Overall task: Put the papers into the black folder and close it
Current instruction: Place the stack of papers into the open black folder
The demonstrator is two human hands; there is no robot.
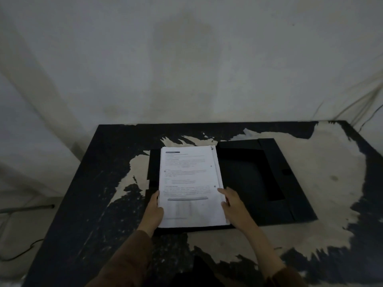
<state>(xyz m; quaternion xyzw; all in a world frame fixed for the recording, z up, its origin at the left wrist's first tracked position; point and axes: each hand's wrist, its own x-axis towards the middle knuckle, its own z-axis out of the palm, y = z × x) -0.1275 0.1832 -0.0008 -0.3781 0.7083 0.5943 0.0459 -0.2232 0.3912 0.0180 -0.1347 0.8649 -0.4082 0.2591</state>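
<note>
I count one stack of printed papers (190, 187), one black folder (259, 179) lying open, and two hands. How many sheets the stack holds I cannot tell, though several edges show along its right side. The worktop (99, 183) is black with its coating worn away in large pale patches, and it stands against a stained, whitish wall (186, 59); thin cables (352, 104) hang at the far right corner. The folder is spread flat near the middle of the worktop, its right half showing flaps around a recessed panel. The papers lie on its left half, print facing up. My left hand (154, 210) grips the stack's lower left edge, and my right hand (232, 204) clasps its lower right edge, fingers curled over the side. Both brown sleeves (128, 257) reach in from below.
</note>
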